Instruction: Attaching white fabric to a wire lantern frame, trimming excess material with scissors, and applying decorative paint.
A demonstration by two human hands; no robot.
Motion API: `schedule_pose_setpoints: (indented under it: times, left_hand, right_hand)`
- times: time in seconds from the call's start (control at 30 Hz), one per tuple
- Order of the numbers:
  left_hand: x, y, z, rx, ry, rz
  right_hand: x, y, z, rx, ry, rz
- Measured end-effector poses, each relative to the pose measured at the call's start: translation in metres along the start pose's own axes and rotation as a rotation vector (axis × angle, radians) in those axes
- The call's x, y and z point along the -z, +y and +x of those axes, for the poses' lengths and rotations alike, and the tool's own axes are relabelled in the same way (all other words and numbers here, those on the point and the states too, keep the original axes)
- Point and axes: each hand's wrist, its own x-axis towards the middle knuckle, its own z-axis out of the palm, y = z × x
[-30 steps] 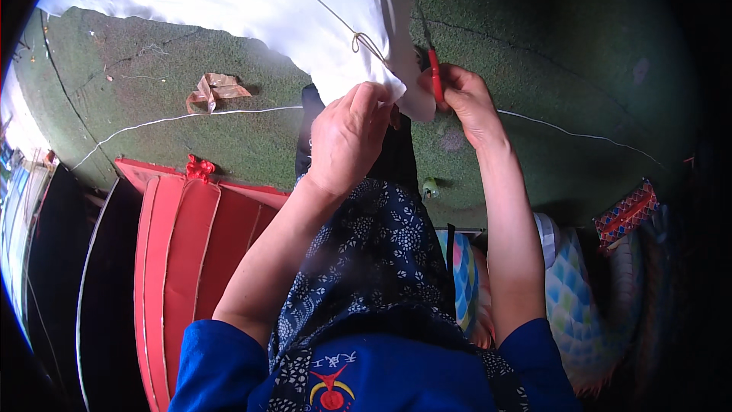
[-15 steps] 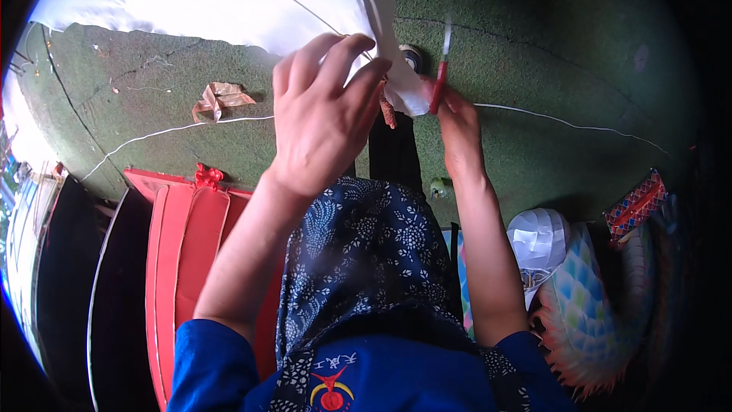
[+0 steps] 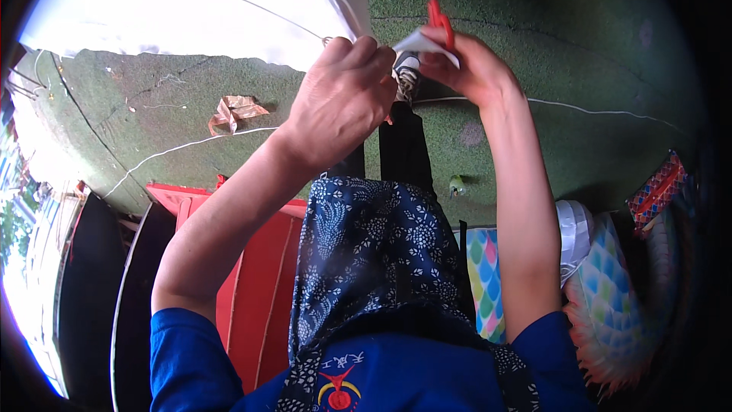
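Observation:
A large bright white sheet (image 3: pixel 198 11), crossed by a thin dark line, stretches over the upper left. At its lower right corner my left hand (image 3: pixel 343 99) is closed on the sheet's edge; the fingertips are hidden behind the knuckles. A small orange bit shows just under that hand. My right hand (image 3: pixel 479 69) holds red-handled scissors (image 3: pixel 441 21), their blades pointing up and away and slightly blurred. A white flap (image 3: pixel 423 43) runs from beside my left hand to the fingers of my right; whether it joins the sheet is hidden.
Green carpet (image 3: pixel 534 149) covers the floor, with a white cord (image 3: pixel 587 110) across it. A crumpled brown scrap (image 3: pixel 235 112) lies left. Red panels (image 3: pixel 259 297) stand near left, and a colourful scaled figure (image 3: pixel 610 290) near right. A shoe (image 3: pixel 406 76) shows between my hands.
My right hand has moved up and to the right with the scissors, drawing the white flap along. My left hand has turned and closed tighter, and has shifted slightly right.

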Motion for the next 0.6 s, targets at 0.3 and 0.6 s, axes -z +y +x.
schedule_pose_setpoints:
  times: [0.3,0.6]
  left_hand:
    - [-0.051,0.055,0.047,0.181,-0.491,0.548]
    - [-0.027,0.045,0.034,-0.053,-0.573,0.053]
  right_hand:
    - [-0.022,-0.023,0.02,0.106,-0.16,-0.307]
    - [-0.017,-0.021,0.008,0.124,-0.14,-0.318]
